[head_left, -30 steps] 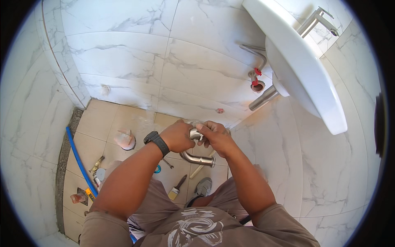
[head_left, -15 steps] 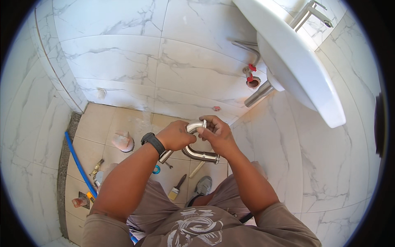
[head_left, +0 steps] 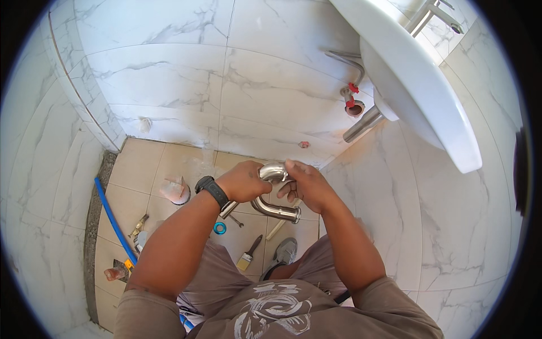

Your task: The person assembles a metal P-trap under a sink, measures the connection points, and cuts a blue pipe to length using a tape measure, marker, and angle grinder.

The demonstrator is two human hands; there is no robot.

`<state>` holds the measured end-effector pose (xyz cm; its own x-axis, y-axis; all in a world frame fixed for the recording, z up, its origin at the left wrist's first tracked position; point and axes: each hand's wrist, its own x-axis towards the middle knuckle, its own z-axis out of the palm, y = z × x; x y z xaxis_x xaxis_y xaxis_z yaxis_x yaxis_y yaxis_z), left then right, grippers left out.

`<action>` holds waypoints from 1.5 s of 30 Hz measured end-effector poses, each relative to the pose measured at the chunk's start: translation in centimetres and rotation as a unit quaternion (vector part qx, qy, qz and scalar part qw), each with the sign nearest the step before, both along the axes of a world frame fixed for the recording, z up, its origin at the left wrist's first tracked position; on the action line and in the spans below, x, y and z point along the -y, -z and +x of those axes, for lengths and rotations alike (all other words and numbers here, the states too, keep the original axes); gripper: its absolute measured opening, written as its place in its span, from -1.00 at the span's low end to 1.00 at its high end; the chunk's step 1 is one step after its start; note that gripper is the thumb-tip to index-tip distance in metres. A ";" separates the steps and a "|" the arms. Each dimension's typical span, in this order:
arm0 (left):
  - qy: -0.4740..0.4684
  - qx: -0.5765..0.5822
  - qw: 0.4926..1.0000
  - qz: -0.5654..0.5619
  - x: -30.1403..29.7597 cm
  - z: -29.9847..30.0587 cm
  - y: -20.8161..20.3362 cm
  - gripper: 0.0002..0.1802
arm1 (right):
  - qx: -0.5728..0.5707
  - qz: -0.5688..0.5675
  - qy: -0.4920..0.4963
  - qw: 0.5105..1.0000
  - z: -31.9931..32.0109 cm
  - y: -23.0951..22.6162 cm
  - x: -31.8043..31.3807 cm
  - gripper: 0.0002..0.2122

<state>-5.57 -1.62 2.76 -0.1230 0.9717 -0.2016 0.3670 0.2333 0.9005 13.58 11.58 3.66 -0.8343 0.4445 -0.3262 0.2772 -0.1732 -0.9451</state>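
Observation:
A shiny chrome P-trap drain pipe (head_left: 275,211) is held up over the tiled floor. My left hand (head_left: 243,182), with a black watch at the wrist, wraps around its upper bend. At the flanged end of that bend, my right hand (head_left: 309,185) grips the rim with thumb and forefinger; its other fingers curl below. The lower bend curves toward the right and ends in a flanged collar, free of both hands. A straight length of the pipe shows beneath my left hand. The inside of the upper end is hidden.
At upper right hangs a white washbasin (head_left: 432,101) with its tailpipe (head_left: 363,124), beside a wall drain hole (head_left: 355,109) and red-handled valve (head_left: 352,89). On the floor lie a paintbrush (head_left: 249,254), teal ring (head_left: 219,227), blue hose (head_left: 112,217) and pinkish-white container (head_left: 175,191).
The pipe's upper bend has turned, its flanged end now facing more to the right. My right hand has shifted slightly right and down, with fingers curled lower. My left hand keeps its hold.

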 end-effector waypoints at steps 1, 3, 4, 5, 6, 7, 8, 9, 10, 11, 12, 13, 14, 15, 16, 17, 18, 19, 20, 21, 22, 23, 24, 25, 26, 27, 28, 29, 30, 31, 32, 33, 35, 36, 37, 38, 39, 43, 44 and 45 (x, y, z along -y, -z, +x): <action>0.000 -0.005 1.000 -0.001 -0.1 0.0 0.0 -0.63 | 0.014 -0.028 -0.011 0.999 -0.3 -0.3 0.1 -0.39; 0.000 -0.019 1.000 0.008 -0.2 0.0 0.0 -0.62 | -0.013 -0.032 0.024 0.999 -0.6 -0.8 0.7 -0.43; -0.002 -0.028 1.000 -0.001 -0.2 0.0 -0.1 -0.62 | -0.055 -0.008 0.070 0.996 -0.6 -0.7 1.6 -0.45; -0.001 -0.020 1.000 0.008 -0.1 0.1 -0.2 -0.62 | -0.083 -0.040 0.086 0.992 -0.7 -1.0 1.6 -0.47; -0.001 -0.015 1.000 0.003 -0.1 0.1 -0.3 -0.61 | -0.067 -0.038 0.100 0.992 -0.7 -1.0 1.7 -0.49; -0.001 -0.011 1.000 0.002 -0.1 0.3 -0.3 -0.61 | -0.038 -0.090 0.083 0.992 -0.8 -1.2 1.2 -0.51; 0.001 -0.011 1.000 0.000 -0.1 0.4 -0.4 -0.60 | -0.017 -0.136 0.074 0.988 -0.7 -1.2 0.8 -0.53; 0.002 -0.011 1.000 0.002 0.0 0.6 -0.4 -0.60 | 0.005 -0.133 0.049 0.990 -0.6 -1.1 0.2 -0.54; 0.002 -0.012 1.000 -0.012 0.0 0.6 -0.4 -0.60 | 0.020 -0.125 0.031 0.991 -0.4 -0.9 -0.2 -0.55; 0.007 -0.023 1.000 -0.002 0.0 0.6 -0.4 -0.59 | 0.037 -0.112 0.015 0.993 -0.4 -0.6 -0.6 -0.55; 0.012 -0.035 0.999 -0.007 -0.1 0.6 -0.4 -0.59 | 0.011 -0.091 0.023 0.996 -0.4 -0.2 -0.6 -0.56; 0.016 -0.047 0.999 -0.011 -0.1 0.5 -0.4 -0.59 | -0.011 -0.063 0.034 0.997 -0.4 0.4 -0.4 -0.58; 0.009 -0.032 0.999 -0.013 -0.1 0.5 -0.4 -0.59 | -0.035 -0.039 0.039 0.998 -0.4 0.9 0.0 -0.59; 0.002 -0.017 1.000 -0.015 -0.2 0.4 -0.3 -0.59 | -0.061 0.064 0.049 0.995 -0.5 1.4 0.6 -0.59; -0.005 -0.001 1.000 -0.017 -0.2 0.3 -0.3 -0.60 | -0.088 0.162 0.052 0.981 -0.7 1.8 1.1 -0.59; -0.005 0.004 1.000 -0.011 -0.1 0.2 -0.3 -0.60 | -0.102 0.251 0.066 0.960 -0.8 2.0 1.5 -0.60; -0.006 0.010 1.000 -0.005 -0.1 0.2 -0.2 -0.60 | -0.119 0.225 0.077 0.964 -0.7 2.1 1.7 -0.60; -0.006 0.015 1.000 0.001 -0.1 0.2 -0.2 -0.60 | -0.126 0.190 0.098 0.969 -0.6 2.1 1.8 -0.60; -0.006 0.000 1.000 -0.002 -0.1 0.1 -0.2 -0.60 | -0.144 0.163 0.090 0.972 -0.6 2.0 1.7 -0.60; -0.006 -0.015 1.000 -0.005 -0.1 0.1 -0.2 -0.60 | -0.102 0.039 0.078 0.991 -0.4 1.7 1.0 -0.59; -0.005 -0.030 0.999 -0.008 0.0 0.2 -0.2 -0.60 | -0.071 -0.079 0.036 0.994 -0.2 1.2 -0.1 -0.58; 0.000 -0.045 0.999 -0.004 0.0 0.2 -0.2 -0.60 | -0.019 -0.140 0.040 0.989 -0.1 1.2 -0.5 -0.58; 0.005 -0.061 0.998 -0.001 0.0 0.2 -0.2 -0.60 | -0.041 -0.174 0.010 0.984 0.1 1.1 -0.9 -0.57; 0.009 -0.075 0.997 -0.003 0.0 0.1 -0.2 -0.59 | -0.042 -0.152 0.025 0.987 0.1 1.3 -1.0 -0.59; 0.005 -0.066 0.998 0.002 0.0 0.1 -0.2 -0.59 | -0.042 -0.133 0.029 0.990 0.2 1.5 -1.0 -0.60; 0.000 -0.056 0.998 0.001 0.0 0.1 -0.2 -0.58 | -0.075 -0.062 0.035 0.995 0.3 1.9 -0.8 -0.61; -0.009 -0.045 0.999 -0.010 0.0 0.1 -0.2 -0.58 | -0.104 0.008 0.030 0.994 0.3 2.2 -0.5 -0.62; -0.005 -0.042 0.999 -0.004 0.0 0.0 -0.2 -0.58 | -0.153 0.078 0.013 0.985 0.4 2.5 -0.2 -0.62; -0.004 -0.038 0.999 -0.007 0.0 0.1 -0.1 -0.58 | -0.144 0.074 0.034 0.986 0.4 2.8 0.1 -0.62; -0.002 -0.034 0.999 -0.010 0.0 0.1 -0.1 -0.58 | -0.155 0.070 0.044 0.984 0.4 3.0 0.3 -0.62; 0.001 -0.019 1.000 -0.025 -0.1 0.1 0.0 -0.58 | -0.170 0.068 0.058 0.981 0.4 3.2 0.6 -0.62; 0.002 -0.003 0.999 -0.040 -0.2 0.1 0.0 -0.58 | -0.167 0.146 0.046 0.974 0.4 3.3 0.8 -0.61; 0.005 0.020 0.998 -0.061 -0.3 0.1 0.1 -0.58 | -0.167 0.297 0.032 0.940 0.5 3.7 1.2 -0.60; 0.006 0.026 0.997 -0.066 -0.3 0.1 0.1 -0.58 | -0.179 0.267 0.035 0.946 0.5 3.8 1.3 -0.60; 0.005 0.033 0.997 -0.075 -0.3 0.1 0.1 -0.59 | -0.190 0.238 0.039 0.952 0.5 4.0 1.3 -0.59; 0.003 0.048 0.996 -0.069 -0.3 0.1 0.1 -0.59 | -0.202 0.212 0.035 0.956 0.6 4.1 1.2 -0.59; -0.003 0.063 0.996 -0.069 -0.3 0.1 0.1 -0.60 | -0.193 0.167 0.062 0.965 0.7 4.3 1.1 -0.59; -0.011 0.073 0.993 -0.094 -0.3 -0.1 -0.1 -0.62 | -0.183 -0.098 0.090 0.974 0.8 4.9 0.4 -0.56; -0.002 0.069 0.993 -0.095 -0.3 -0.1 -0.1 -0.62 | -0.189 -0.185 0.088 0.960 0.8 5.1 0.2 -0.56; 0.004 0.066 0.992 -0.103 -0.3 -0.1 -0.1 -0.61 | -0.191 -0.215 0.083 0.954 0.8 5.4 0.2 -0.56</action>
